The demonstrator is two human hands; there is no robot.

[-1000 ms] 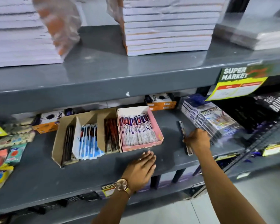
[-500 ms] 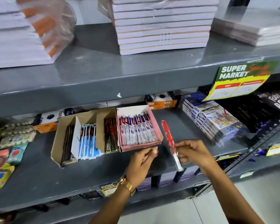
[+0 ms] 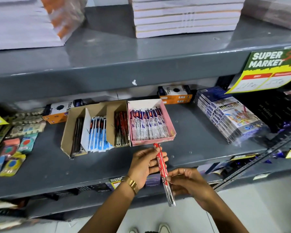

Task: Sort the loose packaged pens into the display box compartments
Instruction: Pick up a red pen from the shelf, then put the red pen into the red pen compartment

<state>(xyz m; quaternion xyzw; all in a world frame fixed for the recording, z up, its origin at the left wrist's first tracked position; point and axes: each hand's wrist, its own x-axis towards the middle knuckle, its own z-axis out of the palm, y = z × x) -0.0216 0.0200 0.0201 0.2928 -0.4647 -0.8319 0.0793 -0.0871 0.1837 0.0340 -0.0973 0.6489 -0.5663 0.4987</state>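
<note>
Both hands hold one red packaged pen (image 3: 161,163) in front of the shelf edge, its top end close to the pink display box (image 3: 169,122). My left hand (image 3: 145,165) pinches its upper part and my right hand (image 3: 187,182) grips its lower, clear end. The pink box holds a row of white and blue pen packs. Left of it, the brown cardboard display box (image 3: 66,130) has compartments with dark pens, blue-white pen packs (image 3: 98,133) and red-black pens (image 3: 121,126).
The grey shelf (image 3: 200,137) carries boxed colour sets (image 3: 232,118) at right and eraser packs (image 3: 10,148) at left. Orange Trio boxes (image 3: 175,94) stand at the back. Notebook stacks (image 3: 183,15) lie on the upper shelf. A Super Market price tag (image 3: 269,69) hangs at right.
My right hand picked the red pen up off the shelf at right and brought it to the middle. My left hand rose from the shelf and took hold of its upper part.
</note>
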